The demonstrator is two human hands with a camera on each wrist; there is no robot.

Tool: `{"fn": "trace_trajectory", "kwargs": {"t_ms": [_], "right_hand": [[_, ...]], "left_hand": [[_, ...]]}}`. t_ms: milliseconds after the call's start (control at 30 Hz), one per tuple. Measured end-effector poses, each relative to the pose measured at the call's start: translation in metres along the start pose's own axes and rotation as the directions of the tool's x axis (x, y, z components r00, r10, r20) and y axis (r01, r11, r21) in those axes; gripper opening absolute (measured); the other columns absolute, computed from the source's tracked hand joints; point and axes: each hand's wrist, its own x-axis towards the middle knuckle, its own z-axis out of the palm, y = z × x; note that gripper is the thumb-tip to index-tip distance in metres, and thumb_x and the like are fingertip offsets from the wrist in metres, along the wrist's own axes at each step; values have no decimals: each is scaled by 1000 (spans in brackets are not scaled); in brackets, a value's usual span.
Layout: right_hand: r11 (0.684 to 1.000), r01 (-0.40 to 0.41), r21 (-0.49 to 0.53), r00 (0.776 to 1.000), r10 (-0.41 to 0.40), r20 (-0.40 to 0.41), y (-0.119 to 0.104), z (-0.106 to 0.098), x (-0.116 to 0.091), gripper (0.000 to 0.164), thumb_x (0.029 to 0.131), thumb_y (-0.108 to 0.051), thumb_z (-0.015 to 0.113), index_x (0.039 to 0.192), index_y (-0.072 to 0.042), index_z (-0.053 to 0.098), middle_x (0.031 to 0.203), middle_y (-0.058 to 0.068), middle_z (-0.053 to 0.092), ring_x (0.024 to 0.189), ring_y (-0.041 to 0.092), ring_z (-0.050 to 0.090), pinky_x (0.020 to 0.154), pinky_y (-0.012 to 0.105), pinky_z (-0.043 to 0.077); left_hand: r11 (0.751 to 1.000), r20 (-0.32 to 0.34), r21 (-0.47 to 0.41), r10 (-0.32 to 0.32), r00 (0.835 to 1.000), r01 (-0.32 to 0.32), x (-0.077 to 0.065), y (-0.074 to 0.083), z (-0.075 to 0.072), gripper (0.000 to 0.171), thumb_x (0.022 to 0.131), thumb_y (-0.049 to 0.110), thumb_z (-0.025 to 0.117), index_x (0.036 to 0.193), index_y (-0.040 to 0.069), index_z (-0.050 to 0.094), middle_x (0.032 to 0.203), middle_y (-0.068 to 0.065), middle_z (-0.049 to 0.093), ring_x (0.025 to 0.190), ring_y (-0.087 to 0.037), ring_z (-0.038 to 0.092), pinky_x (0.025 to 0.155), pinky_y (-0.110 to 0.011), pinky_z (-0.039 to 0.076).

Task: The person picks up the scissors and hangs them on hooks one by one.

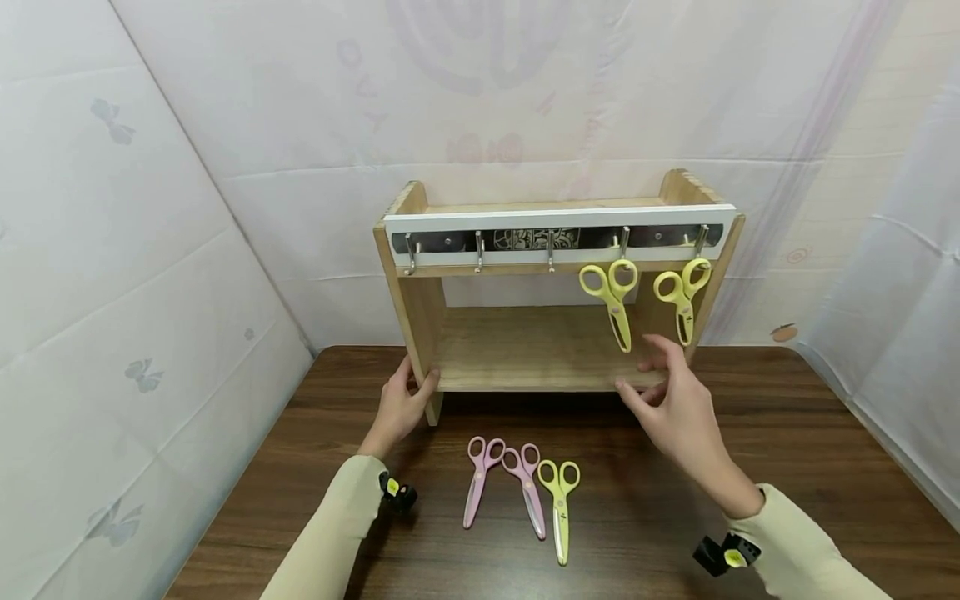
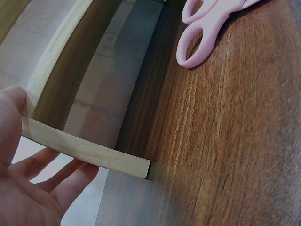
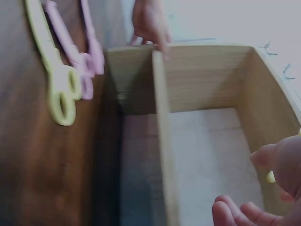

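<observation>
A small wooden shelf [image 1: 517, 346] stands on the table, with a white-edged hook rail [image 1: 453, 222] along its top front. My left hand [image 1: 397, 412] grips the lower part of its left side panel [image 2: 89, 148], the thumb on the inner side and the fingers outside. My right hand [image 1: 682, 412] holds nothing, its fingers parted in front of the shelf's right end, just under the hanging scissors. Two yellow scissors hang by a handle loop from the right hooks: one pair [image 1: 618, 312] further left, the other pair [image 1: 684, 307] at the far right.
On the table [image 1: 637, 533] before the shelf lie pink scissors [image 1: 478, 477], a second pink pair [image 1: 528, 485] and yellow scissors [image 1: 559, 504], handles toward the shelf. Three bare hooks [image 1: 479, 250] are on the rail's left and middle. Patterned white curtains [image 1: 315, 108] hang behind.
</observation>
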Motion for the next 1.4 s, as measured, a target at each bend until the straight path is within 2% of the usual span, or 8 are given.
{"fn": "trace_trajectory", "kwargs": {"t_ms": [200,400,567,767,900,1067,1167,1400], "right_hand": [[996,-43,-75,987,54,153,9,18,-32,62,91,-20,80,143,-8,48,98,8,69,64,10,62,52,29,48],[992,-11,-126,945,51,323,4,34,-58,55,89,-24,82,136,-17,55,92,0,65,62,3,52,50,26,43],[988,-7,-152,912,69,405,-6,44,-73,42,88,-26,83,125,-24,64,90,-8,64,63,2,52,48,27,42],[978,76,-193,882,25,471,-16,54,-89,33,86,-32,84,115,-29,68,86,-15,60,66,1,55,47,27,40],[973,135,-190,863,-21,505,-22,60,-98,35,84,-35,84,115,-27,69,85,-13,57,61,2,51,43,26,36],[964,186,-191,836,-53,546,-25,67,-105,38,84,-41,84,117,-25,70,92,-9,60,63,8,56,43,29,39],[958,213,-190,831,-75,551,-25,70,-108,37,85,-42,84,114,-26,70,94,-9,59,63,8,55,43,28,38],[954,245,-173,829,-113,547,-23,73,-112,32,86,-40,84,112,-25,71,93,-8,54,60,3,41,41,23,31]], "left_hand": [[1000,-8,6,4,1000,-4,0,0,0,57,106,33,59,156,11,41,136,-22,59,120,-38,62,93,-53,57],[1000,-10,9,3,1000,-3,1,0,1,58,106,33,60,155,10,41,134,-22,61,119,-37,62,92,-52,58],[1000,-7,1,2,1000,-2,1,0,1,57,106,32,60,156,11,41,134,-22,61,119,-37,62,92,-53,58],[1000,-4,3,2,1000,-2,1,-1,0,60,106,35,60,156,11,40,136,-22,60,120,-37,62,92,-52,58],[1000,-2,-2,2,1000,-2,1,-1,0,59,106,35,60,156,12,40,136,-22,60,120,-37,62,92,-53,58],[1000,2,-5,1,1000,-1,1,0,0,59,106,36,59,156,12,40,136,-22,59,120,-37,62,92,-53,58],[1000,5,-3,4,1000,-4,1,-1,0,60,106,35,59,157,11,38,137,-23,59,121,-37,62,93,-53,57],[1000,-1,-10,0,1000,0,1,-1,0,60,106,34,60,157,11,39,136,-22,59,121,-37,61,93,-53,57]]}}
